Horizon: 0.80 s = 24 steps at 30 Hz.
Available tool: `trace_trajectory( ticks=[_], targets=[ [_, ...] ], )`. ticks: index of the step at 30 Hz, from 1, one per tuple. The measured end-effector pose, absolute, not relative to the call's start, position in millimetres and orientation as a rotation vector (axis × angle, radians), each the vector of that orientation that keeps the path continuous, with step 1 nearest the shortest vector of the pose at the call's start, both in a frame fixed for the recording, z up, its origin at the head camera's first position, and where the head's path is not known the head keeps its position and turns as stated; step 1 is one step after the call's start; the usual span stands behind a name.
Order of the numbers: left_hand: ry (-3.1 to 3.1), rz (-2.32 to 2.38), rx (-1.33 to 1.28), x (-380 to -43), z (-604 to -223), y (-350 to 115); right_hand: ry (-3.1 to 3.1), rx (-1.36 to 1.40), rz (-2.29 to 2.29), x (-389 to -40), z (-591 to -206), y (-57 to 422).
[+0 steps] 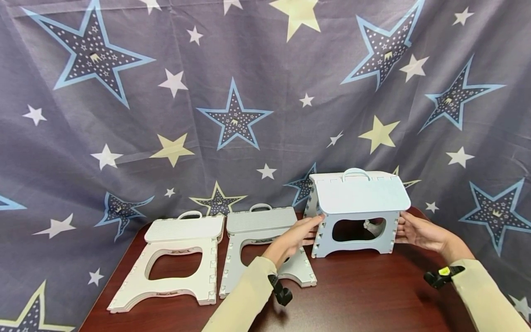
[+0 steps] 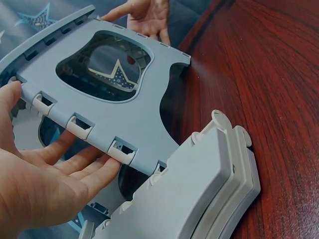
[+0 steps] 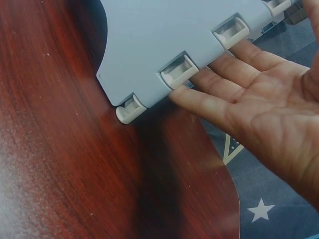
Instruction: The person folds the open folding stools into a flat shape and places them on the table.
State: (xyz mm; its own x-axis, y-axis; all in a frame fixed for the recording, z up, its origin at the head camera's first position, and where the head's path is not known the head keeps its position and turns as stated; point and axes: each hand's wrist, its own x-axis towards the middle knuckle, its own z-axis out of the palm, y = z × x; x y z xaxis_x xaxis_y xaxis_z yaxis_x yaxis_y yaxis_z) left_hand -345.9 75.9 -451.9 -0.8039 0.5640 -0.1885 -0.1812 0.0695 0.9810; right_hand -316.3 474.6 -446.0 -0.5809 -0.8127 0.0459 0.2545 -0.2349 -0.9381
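Note:
A pale blue folding step stool (image 1: 362, 196) stands with its legs spread at the right of the table, its seat slanted toward me and its carry handle on top. At its left side edge is my left hand (image 1: 295, 237), thumb near the seat's corner, extended fingers along the hinged edge (image 2: 82, 128). On the opposite side my right hand (image 1: 423, 233) touches the edge, palm visible and fingers nearly straight against the hinge tabs (image 3: 179, 72). A grey folding stool (image 1: 259, 223) lies folded just left of the blue one, behind my left forearm.
A cream folding stool (image 1: 182, 230) lies folded at the far left of the dark red wooden table (image 1: 352, 295). Behind everything hangs a grey-blue cloth (image 1: 265, 60) with star prints. The grey stool's leg end (image 2: 199, 184) sits close below my left hand.

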Motion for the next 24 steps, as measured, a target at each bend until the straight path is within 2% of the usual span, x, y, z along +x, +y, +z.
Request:
trace_trajectory(
  ticks=[24],
  targets=[
    [1.800, 1.791, 0.393, -344.4, -450.1, 73.3, 1.288, -0.726, -1.876, -318.8, -449.1, 474.8]
  ],
)
